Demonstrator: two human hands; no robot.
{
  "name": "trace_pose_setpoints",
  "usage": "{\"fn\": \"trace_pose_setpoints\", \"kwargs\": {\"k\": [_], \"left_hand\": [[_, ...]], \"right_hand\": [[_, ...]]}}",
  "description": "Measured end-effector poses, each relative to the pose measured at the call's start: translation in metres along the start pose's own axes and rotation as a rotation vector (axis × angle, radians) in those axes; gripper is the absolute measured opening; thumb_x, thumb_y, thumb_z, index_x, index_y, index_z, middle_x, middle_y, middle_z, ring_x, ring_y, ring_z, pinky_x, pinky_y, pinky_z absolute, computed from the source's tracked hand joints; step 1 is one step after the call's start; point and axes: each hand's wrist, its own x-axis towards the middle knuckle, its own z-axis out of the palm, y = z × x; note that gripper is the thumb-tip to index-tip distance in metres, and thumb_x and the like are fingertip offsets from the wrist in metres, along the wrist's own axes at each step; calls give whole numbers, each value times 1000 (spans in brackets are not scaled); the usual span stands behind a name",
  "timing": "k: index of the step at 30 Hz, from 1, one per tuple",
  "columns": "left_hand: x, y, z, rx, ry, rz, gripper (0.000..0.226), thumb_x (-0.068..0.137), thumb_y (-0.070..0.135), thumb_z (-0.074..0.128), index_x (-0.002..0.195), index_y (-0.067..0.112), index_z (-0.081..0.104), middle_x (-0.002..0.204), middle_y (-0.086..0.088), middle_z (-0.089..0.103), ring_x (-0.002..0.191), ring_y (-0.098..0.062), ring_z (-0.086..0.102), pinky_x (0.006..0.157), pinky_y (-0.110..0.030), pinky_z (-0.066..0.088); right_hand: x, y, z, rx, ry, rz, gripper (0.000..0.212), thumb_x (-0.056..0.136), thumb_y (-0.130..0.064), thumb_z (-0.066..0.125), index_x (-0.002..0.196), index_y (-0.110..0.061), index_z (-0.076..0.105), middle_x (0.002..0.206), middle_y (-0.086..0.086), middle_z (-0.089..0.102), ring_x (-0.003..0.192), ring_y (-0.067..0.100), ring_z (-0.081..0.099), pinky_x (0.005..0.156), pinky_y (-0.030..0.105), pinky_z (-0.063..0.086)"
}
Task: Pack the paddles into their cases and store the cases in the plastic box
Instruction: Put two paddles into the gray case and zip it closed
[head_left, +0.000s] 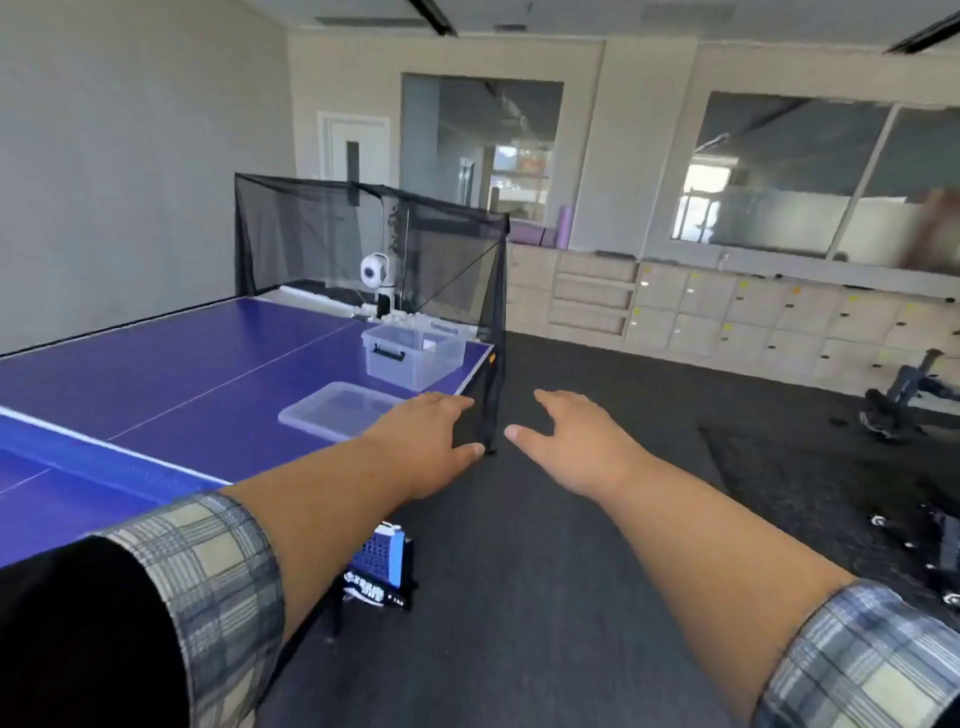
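A clear plastic box with a black latch stands near the far right corner of the blue table-tennis table. Its clear lid lies flat on the table just in front of it. My left hand reaches forward over the table's right edge, fingers spread, holding nothing, its fingertips close to the lid. My right hand is stretched out beside it over the dark floor, also spread and empty. No paddles or cases are in view.
A black ball-catching net with a white ball machine fills the table's far end. The table's net clamp sticks out below my left forearm. Cabinets line the far wall; exercise gear lies on the floor at right.
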Motion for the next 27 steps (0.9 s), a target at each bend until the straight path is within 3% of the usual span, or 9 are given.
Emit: {"fn": "trace_pose_setpoints", "kwargs": {"k": [6, 9, 12, 22, 27], "left_hand": [[-58, -62, 45, -10, -35, -236, 74, 90, 58, 56, 152, 26, 31, 154, -3, 39, 139, -26, 39, 111, -46, 38], [-93, -103, 50, 22, -17, -351, 75, 90, 58, 55, 153, 25, 29, 156, -2, 36, 142, -24, 35, 112, -42, 33], [-131, -146, 46, 21, 17, -489, 74, 91, 57, 53, 153, 28, 28, 157, -1, 34, 142, -26, 35, 113, -45, 35], [-285, -270, 42, 19, 5, -874, 71, 90, 54, 56, 151, 28, 30, 154, 1, 36, 139, -26, 37, 111, -41, 35], [-359, -335, 32, 38, -73, -1015, 74, 91, 53, 55, 154, 28, 25, 158, -1, 31, 144, -25, 29, 116, -41, 26]], "right_hand": [[-7, -40, 101, 57, -145, -124, 73, 91, -60, 57, 146, -13, 45, 149, 13, 46, 142, 28, 34, 111, 40, 33], [-6, -66, 140, 66, -239, -190, 82, 91, -61, 57, 154, -14, 35, 158, 10, 37, 148, 26, 25, 117, 42, 29], [-4, -99, 175, 101, -300, -270, 80, 91, -61, 56, 153, -14, 36, 153, 9, 41, 144, 25, 29, 114, 43, 34], [-22, -231, 286, 74, -557, -418, 82, 92, -59, 57, 158, -20, 26, 164, 6, 25, 153, 25, 13, 120, 47, 25], [-41, -308, 337, 69, -621, -479, 76, 92, -54, 59, 155, -20, 33, 150, 5, 42, 141, 30, 33, 109, 43, 39]]}}
